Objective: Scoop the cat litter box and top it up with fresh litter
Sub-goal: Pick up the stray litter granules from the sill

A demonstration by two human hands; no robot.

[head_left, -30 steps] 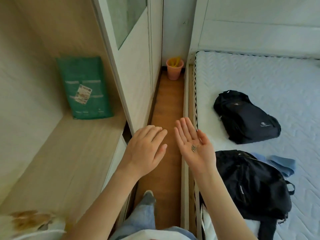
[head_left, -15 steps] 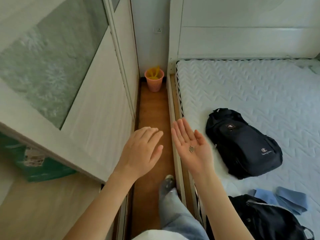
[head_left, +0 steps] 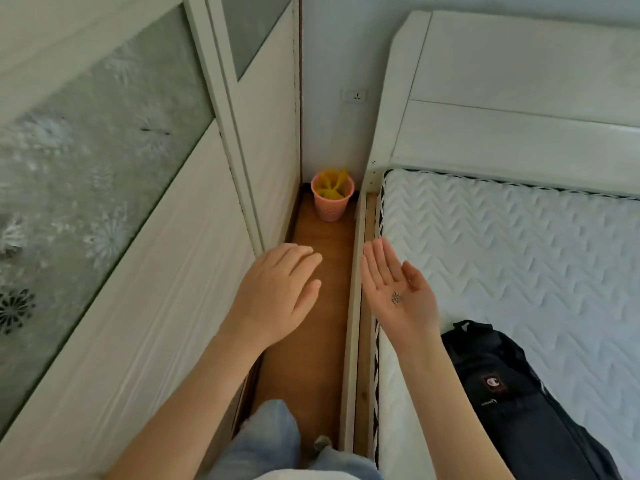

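My right hand [head_left: 398, 292] is held palm up over the bed's edge, fingers spread, with a few small grey litter grains [head_left: 396, 297] lying loose in the palm. My left hand [head_left: 277, 292] hovers palm down over the narrow wooden floor strip, fingers together and relaxed, holding nothing. A pink bin [head_left: 331, 199] with a yellow liner stands at the far end of the strip, against the wall. No litter box or scoop is in view.
A white wardrobe door with frosted glass [head_left: 104, 202] lines the left side. The bare white mattress [head_left: 502, 254] fills the right, with a black backpack [head_left: 519, 393] on it near my right forearm. My legs in jeans [head_left: 273, 441] stand in the narrow wooden aisle [head_left: 322, 341].
The view has moved forward down the aisle toward the pink bin; the green bag in the open shelf has dropped out of sight. Both hands keep the same poses, grains still on the right palm.
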